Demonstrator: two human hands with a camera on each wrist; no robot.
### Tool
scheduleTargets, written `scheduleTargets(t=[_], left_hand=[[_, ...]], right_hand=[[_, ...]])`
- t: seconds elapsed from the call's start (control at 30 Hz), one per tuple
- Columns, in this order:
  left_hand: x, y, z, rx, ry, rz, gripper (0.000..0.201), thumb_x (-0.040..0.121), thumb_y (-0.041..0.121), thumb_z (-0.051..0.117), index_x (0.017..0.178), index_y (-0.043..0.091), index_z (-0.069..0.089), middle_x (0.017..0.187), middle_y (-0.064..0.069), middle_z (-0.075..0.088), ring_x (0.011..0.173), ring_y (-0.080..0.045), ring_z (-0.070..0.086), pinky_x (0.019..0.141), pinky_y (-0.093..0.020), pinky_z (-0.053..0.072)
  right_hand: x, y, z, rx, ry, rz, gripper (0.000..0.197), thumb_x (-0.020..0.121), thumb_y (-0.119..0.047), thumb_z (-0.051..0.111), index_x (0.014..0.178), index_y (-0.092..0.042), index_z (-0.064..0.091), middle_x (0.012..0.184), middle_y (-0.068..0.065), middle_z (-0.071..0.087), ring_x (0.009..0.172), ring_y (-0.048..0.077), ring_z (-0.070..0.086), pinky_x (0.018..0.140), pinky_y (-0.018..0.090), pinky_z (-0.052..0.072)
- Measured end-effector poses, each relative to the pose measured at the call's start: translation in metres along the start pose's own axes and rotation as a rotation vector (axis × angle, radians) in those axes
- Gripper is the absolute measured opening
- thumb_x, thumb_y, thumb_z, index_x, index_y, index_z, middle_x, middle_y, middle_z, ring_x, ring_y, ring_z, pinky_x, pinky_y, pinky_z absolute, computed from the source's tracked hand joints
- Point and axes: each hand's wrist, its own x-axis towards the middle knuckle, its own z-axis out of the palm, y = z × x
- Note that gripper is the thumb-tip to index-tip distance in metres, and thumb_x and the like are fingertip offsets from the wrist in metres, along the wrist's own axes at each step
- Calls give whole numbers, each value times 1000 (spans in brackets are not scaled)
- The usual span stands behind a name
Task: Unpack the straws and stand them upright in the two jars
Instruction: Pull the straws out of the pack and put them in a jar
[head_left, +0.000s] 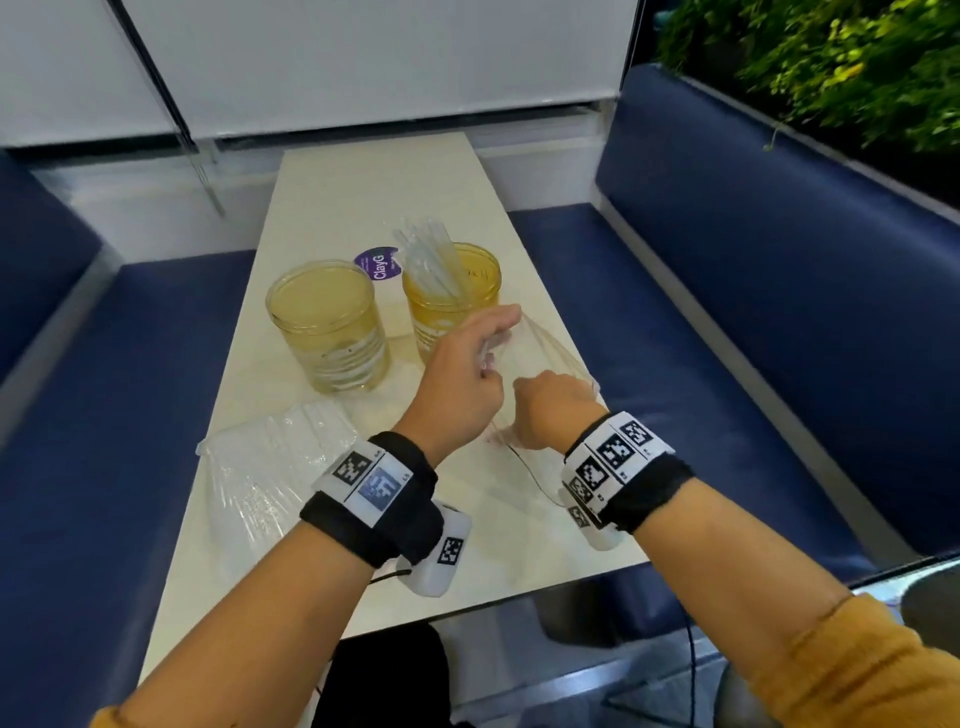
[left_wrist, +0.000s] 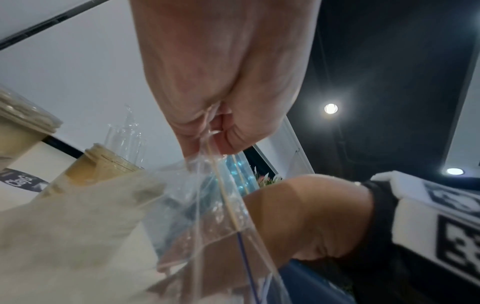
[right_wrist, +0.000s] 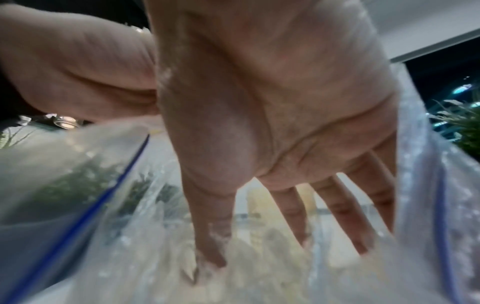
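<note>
head view: both hands work a clear bag open near the worktop's right edge.
left hand (head_left: 457, 384) pinches the bag (head_left: 545, 358) mouth so the right hand (head_left: 553, 410), fingers straight, reaches inside; straws (head_left: 431, 265) already stand in the right jar (head_left: 452, 296) beyond, left jar (head_left: 327, 325) empty.

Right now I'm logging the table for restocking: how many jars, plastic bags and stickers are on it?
Jars: 2, the empty jar and the jar with straws
Plastic bags: 2, the bag lying flat and the bag being held
Stickers: 1, the purple sticker
Total: 5
</note>
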Motion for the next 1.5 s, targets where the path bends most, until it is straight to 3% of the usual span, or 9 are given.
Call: scheduleTargets(t=[0.37, 0.57, 0.83, 0.97, 1.17, 1.27, 1.37, 1.43, 1.5], left_hand=[[-13, -4, 12, -35, 12, 6, 61, 86, -21, 48, 139, 9, 55, 146, 3, 51, 121, -11, 62, 93, -16, 53], [-17, -10, 9, 69, -44, 54, 70, 78, 2, 74, 142, 16, 50, 146, 6, 46, 125, -10, 56, 102, -23, 45], [-17, -19, 19, 41, 13, 127, 85, 63, 35, 95, 134, 25, 50, 139, 8, 51, 126, -4, 49, 102, -11, 38], [-11, -31, 33, 126, 112, 105, 74, 69, 46, 88, 131, 25, 54, 133, 6, 56, 121, -11, 54, 100, -33, 48], [3, -35, 38, 118, 252, 43, 34, 85, 32, 76, 115, 21, 64, 111, 5, 69, 104, -18, 63, 87, -46, 54], [3, -30, 32, -25, 297, 0, 22, 94, 32, 70, 114, 30, 63, 117, 8, 69, 110, -9, 64, 94, -41, 54], [3, -28, 25, -141, 284, 39, 38, 99, 27, 63, 136, 29, 56, 134, 9, 64, 127, -3, 57, 106, -28, 47], [6, -21, 22, -210, 288, 69, 36, 100, 13, 60, 129, 35, 56, 127, 8, 66, 121, 0, 60, 98, -19, 48], [11, -14, 20, -245, 280, 47, 26, 102, 3, 52, 119, 21, 59, 109, 0, 67, 103, 5, 64, 84, -13, 50]], right_hand=[[2, 10, 16, -3, -48, 3, 48, 97, -11, 47, 145, -15, 40, 140, 20, 37, 116, 36, 56, 83, 37, 47], [-22, 9, -19, -43, -21, -47, 47, 100, -17, 45, 147, -16, 42, 142, 14, 43, 124, 32, 53, 85, 36, 46], [-67, 5, -98, -81, -1, -184, 40, 99, -7, 51, 138, -15, 56, 129, 8, 61, 70, 17, 58, 59, 22, 44], [-69, 4, -108, -8, 23, -228, 31, 96, -6, 55, 126, -11, 65, 107, 10, 70, 55, 15, 61, 53, 24, 51], [-66, 9, -111, 309, 120, -272, 39, 90, -11, 65, 127, -20, 60, 93, 2, 63, 76, 19, 73, 65, 25, 59], [-60, 18, -114, 557, 200, -395, 56, 81, -38, 79, 130, -25, 57, 118, -3, 59, 90, 13, 65, 80, 32, 60], [-50, 22, -108, 691, 232, -500, 89, 73, -51, 82, 147, -28, 37, 135, -3, 54, 105, 10, 58, 90, 30, 55], [-39, 19, -97, 728, 247, -562, 104, 69, -50, 85, 152, -29, 27, 143, -2, 50, 120, 13, 54, 99, 31, 51], [-29, 8, -79, 821, 229, -596, 99, 69, -46, 87, 150, -24, 34, 141, -3, 54, 124, 13, 55, 102, 32, 52]])
